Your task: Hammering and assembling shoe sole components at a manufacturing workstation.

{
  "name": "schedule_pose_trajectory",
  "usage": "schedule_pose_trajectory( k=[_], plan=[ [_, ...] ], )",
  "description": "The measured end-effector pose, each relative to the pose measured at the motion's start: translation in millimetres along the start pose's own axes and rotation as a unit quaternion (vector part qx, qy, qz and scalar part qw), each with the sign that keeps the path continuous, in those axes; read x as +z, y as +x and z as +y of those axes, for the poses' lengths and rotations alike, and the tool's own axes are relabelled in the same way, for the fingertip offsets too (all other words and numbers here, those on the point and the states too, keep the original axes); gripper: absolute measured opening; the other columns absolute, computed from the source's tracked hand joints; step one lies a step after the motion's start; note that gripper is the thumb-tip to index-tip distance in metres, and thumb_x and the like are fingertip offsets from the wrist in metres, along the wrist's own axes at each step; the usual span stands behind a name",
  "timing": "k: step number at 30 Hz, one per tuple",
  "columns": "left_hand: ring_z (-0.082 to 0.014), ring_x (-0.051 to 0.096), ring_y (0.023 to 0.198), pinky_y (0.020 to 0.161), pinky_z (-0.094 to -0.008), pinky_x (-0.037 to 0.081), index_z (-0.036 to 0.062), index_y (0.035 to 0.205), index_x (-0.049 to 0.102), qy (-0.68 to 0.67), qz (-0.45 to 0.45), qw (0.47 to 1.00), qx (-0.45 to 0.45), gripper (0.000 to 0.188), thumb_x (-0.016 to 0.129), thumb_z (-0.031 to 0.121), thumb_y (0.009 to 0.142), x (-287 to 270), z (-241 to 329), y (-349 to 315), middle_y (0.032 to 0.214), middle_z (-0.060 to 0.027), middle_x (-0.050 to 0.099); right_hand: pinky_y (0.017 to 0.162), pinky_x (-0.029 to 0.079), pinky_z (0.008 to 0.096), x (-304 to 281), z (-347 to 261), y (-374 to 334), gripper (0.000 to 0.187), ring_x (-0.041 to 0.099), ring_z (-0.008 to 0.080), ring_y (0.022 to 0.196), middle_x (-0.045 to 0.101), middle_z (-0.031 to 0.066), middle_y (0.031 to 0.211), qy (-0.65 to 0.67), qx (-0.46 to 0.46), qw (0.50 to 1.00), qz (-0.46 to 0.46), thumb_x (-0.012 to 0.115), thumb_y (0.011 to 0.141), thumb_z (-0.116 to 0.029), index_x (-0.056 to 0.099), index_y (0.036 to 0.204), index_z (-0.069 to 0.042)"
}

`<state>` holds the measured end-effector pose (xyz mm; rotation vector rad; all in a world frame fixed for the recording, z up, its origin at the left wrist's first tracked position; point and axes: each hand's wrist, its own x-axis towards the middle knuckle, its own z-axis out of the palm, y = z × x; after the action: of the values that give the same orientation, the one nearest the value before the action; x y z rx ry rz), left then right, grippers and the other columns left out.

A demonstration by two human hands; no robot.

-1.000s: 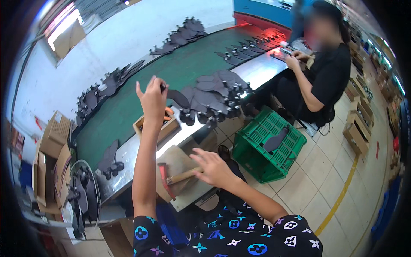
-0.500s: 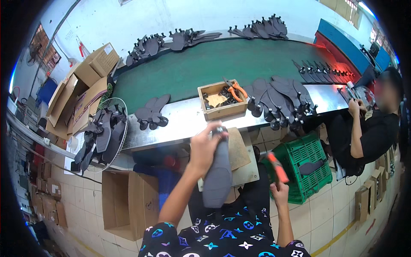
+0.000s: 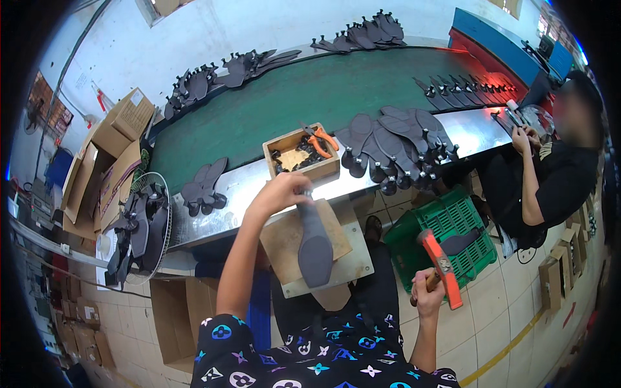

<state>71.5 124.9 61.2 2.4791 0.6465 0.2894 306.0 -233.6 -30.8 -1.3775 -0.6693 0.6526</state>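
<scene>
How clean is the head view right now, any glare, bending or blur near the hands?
Head view: fisheye bends the green conveyor belt and darkens the corners; glare whitens the steel table edge; the orange-headed hammer and the dark shoe sole look sharp.

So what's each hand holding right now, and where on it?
Left hand grips the dark sole piece at its narrow top end, over the wooden board. Right hand holds the orange-headed hammer by its wooden handle.

Open brown cardboard boxes far left, more cartons under bench, small cartons right
</scene>
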Motion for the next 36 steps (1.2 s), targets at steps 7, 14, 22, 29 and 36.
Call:
schedule_pose_trajectory(
  k=[7, 14, 22, 29, 36],
  plan=[
    [-0.0329, 0.068, 0.076, 0.071, -0.0397, 0.053, 0.0026, 0.091, 0.073, 0.094, 0.151, 0.969, -0.174, 0.020, 0.074, 0.019, 0.081, -2, -42, 44, 0.083, -0.0166, 0.071, 0.050, 0.037, 0.0226, 29, -8, 18, 0.015, 0.046, 0.0041, 0.051, 0.054, -0.0025, 0.061, 0.068, -0.043, 0.995, -0.061, 0.069, 0.090, -0.008, 0.064, 0.077, -0.002],
    [-0.0276, 0.071, 0.074, 0.067, -0.0385, 0.055, 0.0031, 0.095, 0.075, 0.092, 0.130, 0.958, -0.237, 0.017, 0.071, 0.016, 0.084, -9, -83, 55, 0.085, -0.0180, 0.071, 0.049, 0.037, 0.0229, 42, -15, 33, 0.015, 0.046, 0.0029, 0.053, 0.060, -0.0025, 0.063, -0.010, -0.051, 0.994, -0.092, 0.069, 0.089, -0.009, 0.067, 0.076, -0.002],
    [-0.0088, 0.060, 0.062, 0.053, -0.0215, 0.045, -0.0031, 0.097, 0.073, -0.457, 0.202, 0.848, -0.179, 0.023, 0.070, 0.019, 0.091, -2, 30, -3, 0.083, -0.0073, 0.072, 0.041, 0.032, 0.0197, 89, -76, 68, 0.022, 0.042, 0.0023, 0.045, 0.059, -0.0016, 0.066, 0.011, -0.133, 0.974, -0.182, 0.069, 0.093, -0.017, 0.069, 0.108, -0.001],
    [-0.0098, 0.057, 0.068, 0.058, -0.0229, 0.044, 0.0000, 0.102, 0.071, -0.332, 0.275, 0.898, -0.086, 0.018, 0.073, 0.004, 0.084, 15, 146, -80, 0.086, -0.0045, 0.068, 0.042, 0.033, 0.0181, 155, -118, 68, 0.031, 0.047, 0.0019, 0.048, 0.066, 0.0016, 0.075, 0.092, -0.056, 0.965, -0.240, 0.074, 0.090, -0.020, 0.067, 0.111, 0.001],
    [-0.0244, 0.059, 0.078, 0.067, -0.0345, 0.051, 0.0021, 0.098, 0.069, -0.003, 0.333, 0.941, 0.055, 0.021, 0.075, 0.003, 0.078, 9, 160, -100, 0.090, -0.0078, 0.063, 0.045, 0.036, 0.0182, 162, -121, 50, 0.026, 0.050, 0.0027, 0.052, 0.066, 0.0026, 0.077, 0.105, 0.006, 0.959, -0.264, 0.074, 0.088, -0.012, 0.067, 0.108, 0.003]
  ],
)
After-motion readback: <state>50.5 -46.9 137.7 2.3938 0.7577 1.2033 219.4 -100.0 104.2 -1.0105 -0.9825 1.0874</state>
